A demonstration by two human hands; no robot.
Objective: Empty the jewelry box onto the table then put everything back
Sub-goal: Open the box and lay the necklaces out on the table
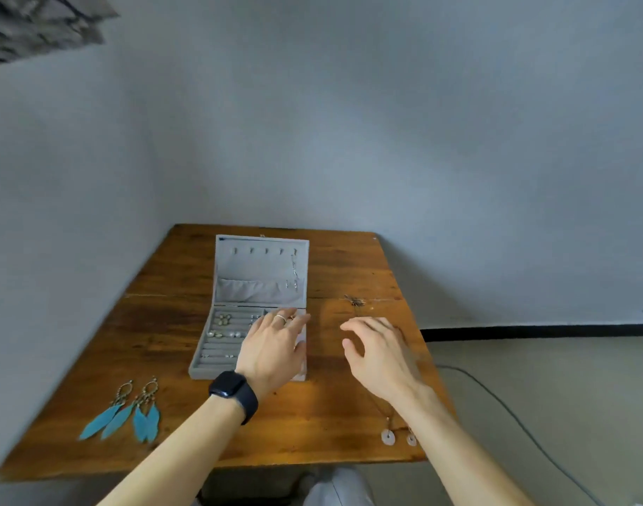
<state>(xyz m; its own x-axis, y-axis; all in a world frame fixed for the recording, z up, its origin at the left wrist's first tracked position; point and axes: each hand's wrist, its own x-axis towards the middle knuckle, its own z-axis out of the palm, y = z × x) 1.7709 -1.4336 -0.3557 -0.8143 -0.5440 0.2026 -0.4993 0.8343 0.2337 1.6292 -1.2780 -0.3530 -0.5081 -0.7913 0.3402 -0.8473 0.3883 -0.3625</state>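
Observation:
A grey velvet jewelry box [218, 345] lies open on the wooden table [166, 323], its lid [261, 264] upright with a thin chain hanging at its right. Small earrings and rings [223, 319] sit in the left ring rolls. My left hand [272, 348], with a ring and a black watch, lies over the box's right compartments with fingers extended; whether it holds anything is hidden. My right hand [378, 352] hovers over the table to the right of the box, fingers loosely spread, holding nothing. Two blue feather earrings [130, 414] lie at front left. A cord necklace with white ring pendants [389, 436] lies at front right.
A small dark metal piece of jewelry [354, 300] lies on the table behind my right hand. The table stands in a corner of grey walls. A grey cable [510, 407] runs over the floor at the right. My knee shows below the table's front edge.

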